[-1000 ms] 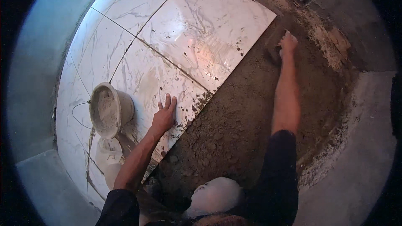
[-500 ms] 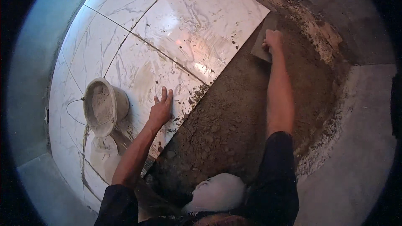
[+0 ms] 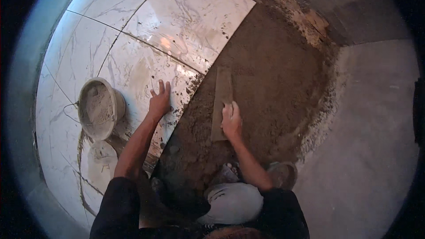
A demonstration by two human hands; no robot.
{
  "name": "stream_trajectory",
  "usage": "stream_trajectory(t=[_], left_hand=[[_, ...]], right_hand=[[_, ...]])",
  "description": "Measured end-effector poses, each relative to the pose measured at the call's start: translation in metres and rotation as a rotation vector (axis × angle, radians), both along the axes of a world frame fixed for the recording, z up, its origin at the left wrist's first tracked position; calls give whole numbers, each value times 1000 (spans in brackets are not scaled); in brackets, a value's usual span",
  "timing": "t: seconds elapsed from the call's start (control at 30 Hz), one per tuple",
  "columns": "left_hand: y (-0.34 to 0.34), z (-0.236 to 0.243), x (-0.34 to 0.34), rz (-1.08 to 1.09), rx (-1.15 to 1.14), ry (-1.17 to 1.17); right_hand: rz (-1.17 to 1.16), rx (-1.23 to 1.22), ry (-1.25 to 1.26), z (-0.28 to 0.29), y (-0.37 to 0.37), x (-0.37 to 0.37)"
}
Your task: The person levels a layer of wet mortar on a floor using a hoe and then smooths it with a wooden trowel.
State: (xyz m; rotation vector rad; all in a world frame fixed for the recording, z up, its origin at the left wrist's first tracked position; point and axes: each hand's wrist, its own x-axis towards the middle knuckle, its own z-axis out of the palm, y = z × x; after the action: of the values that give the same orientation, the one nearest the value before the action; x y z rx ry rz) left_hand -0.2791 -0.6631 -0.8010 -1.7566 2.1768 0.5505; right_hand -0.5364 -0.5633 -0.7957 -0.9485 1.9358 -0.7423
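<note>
My right hand [image 3: 232, 121] is closed round the handle of a flat, long plastering trowel [image 3: 224, 86], whose blade lies on the brown mortar bed [image 3: 274, 84]. The handle itself is mostly hidden by my fingers. My left hand [image 3: 160, 99] rests with fingers spread on a white marbled floor tile [image 3: 141, 68], near its crumb-strewn edge. Left of that hand a bucket [image 3: 119, 104] of grey dry powder stands tilted on the tiles, its wire handle hanging to the side.
A round pale lid-like piece [image 3: 101, 157] lies on the tiles below the bucket. Grey walls [image 3: 363, 106] close in on the right and at the far left. My light-clad knee [image 3: 234, 203] is at the lower middle, with a round container [image 3: 283, 175] right of it.
My right hand has drawn the trowel from the far right corner toward me and left, across the mortar. My left hand stays on the tile; the whole view has shifted slightly.
</note>
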Motion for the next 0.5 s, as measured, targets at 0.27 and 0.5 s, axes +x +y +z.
stream_trajectory(t=[0.27,0.5], left_hand=[[35,-4,43,41,200,267],[219,89,64,438,416,504]], right_hand=[[121,11,3,42,94,8],[78,383,-524,70,139,32]])
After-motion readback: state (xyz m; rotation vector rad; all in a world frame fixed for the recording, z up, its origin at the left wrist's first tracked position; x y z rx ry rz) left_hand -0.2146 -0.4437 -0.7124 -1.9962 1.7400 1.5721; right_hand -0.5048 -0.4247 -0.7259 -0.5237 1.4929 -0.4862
